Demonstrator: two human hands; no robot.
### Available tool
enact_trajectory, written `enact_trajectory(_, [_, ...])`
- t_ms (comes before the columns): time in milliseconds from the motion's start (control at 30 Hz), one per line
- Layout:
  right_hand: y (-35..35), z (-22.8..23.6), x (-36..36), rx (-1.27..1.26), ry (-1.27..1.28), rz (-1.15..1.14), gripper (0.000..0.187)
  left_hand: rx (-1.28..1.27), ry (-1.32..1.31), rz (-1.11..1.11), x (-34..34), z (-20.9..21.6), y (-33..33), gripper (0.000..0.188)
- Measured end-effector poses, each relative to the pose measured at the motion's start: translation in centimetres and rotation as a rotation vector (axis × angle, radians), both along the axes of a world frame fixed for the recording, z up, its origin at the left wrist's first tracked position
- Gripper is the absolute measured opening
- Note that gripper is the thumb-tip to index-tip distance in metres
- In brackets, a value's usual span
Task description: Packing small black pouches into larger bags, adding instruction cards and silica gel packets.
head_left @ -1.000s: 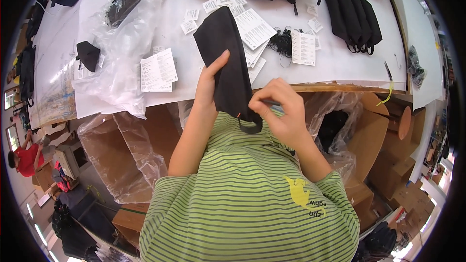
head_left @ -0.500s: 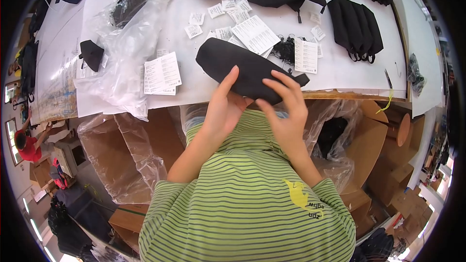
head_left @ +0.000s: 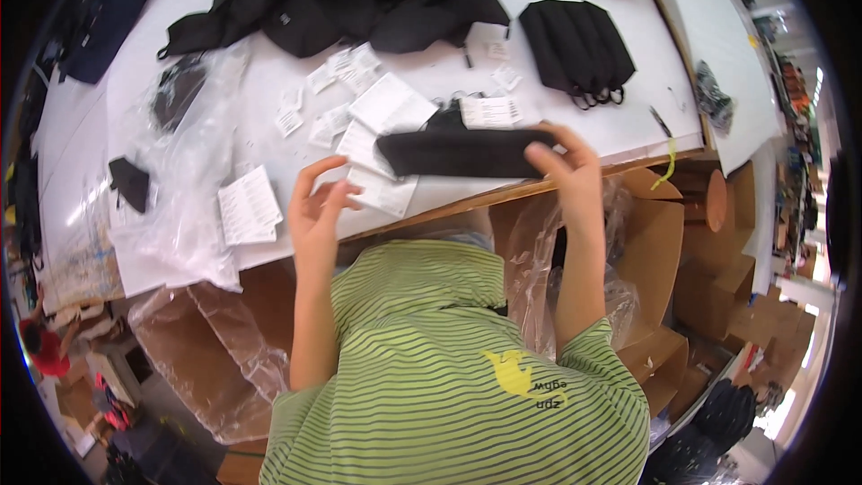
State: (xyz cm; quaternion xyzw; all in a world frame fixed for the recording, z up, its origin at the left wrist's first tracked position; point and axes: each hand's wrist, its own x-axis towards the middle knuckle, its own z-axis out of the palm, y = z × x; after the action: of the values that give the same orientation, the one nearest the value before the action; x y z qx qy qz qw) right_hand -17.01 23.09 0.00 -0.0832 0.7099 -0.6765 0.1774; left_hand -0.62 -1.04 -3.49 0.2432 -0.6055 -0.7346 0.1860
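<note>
My right hand [head_left: 575, 166] pinches the right end of a long, flat black fabric pouch [head_left: 462, 154], thumb on its near face. The pouch is held level over the table's front edge and is slightly blurred. To its left, my left hand [head_left: 316, 211] is raised with fingers bent and apart, holding nothing. White printed cards [head_left: 392, 106] lie partly under the pouch, beside a small tangle of black cords [head_left: 446, 115]. Another stack of printed cards [head_left: 250, 207] rests left of my left hand. Small white labels [head_left: 346, 70] are scattered behind.
A heap of black fabric pouches [head_left: 359, 0] lies at the back, and a neat row of pouches [head_left: 576, 47] at the right. Clear plastic bags [head_left: 184, 162] cover the left side. A thread snipper [head_left: 662, 121] lies near the right edge. Open cardboard boxes [head_left: 651, 251] stand below.
My left hand has let go of the pouch and moved left. My right hand now holds it by its right end, turned level. The view has shifted to the right.
</note>
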Motion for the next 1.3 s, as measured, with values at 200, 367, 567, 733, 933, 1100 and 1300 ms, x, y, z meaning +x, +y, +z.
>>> enact_trajectory(200, [9.6,1.0,-14.3,-0.504,0.207,-0.644,0.021,-0.537,-0.271,-0.031,0.4,-3.8,-0.6,0.054])
enact_trajectory(367, [16.6,-5.6,-26.8,-0.555,0.028,-0.703,0.028,-0.922,-0.314,-0.019,-0.7,-5.6,1.1,0.07])
enact_trajectory(567, [16.0,-10.5,-27.5,-0.002,-0.291,-0.675,0.046,-1.049,-0.436,-0.029,-1.0,-6.1,1.1,0.069])
enact_trajectory(733, [11.5,-8.0,-21.3,0.272,0.52,-0.909,0.037,-0.598,-0.357,0.112,-1.8,-6.4,-0.3,0.055])
enact_trajectory(933, [-1.6,-6.1,-7.3,0.523,0.545,0.064,0.026,-1.193,-0.266,0.133,-7.0,-6.1,-1.8,0.057])
enact_trajectory(1100, [-5.4,-6.7,-3.4,0.683,0.62,0.174,0.029,-1.231,-0.315,0.041,-7.8,-7.0,-1.9,0.059])
enact_trajectory(1300, [-2.4,-6.9,-6.3,0.824,0.699,-0.039,0.014,-1.111,-0.262,0.066,-7.3,-7.0,-3.2,0.055])
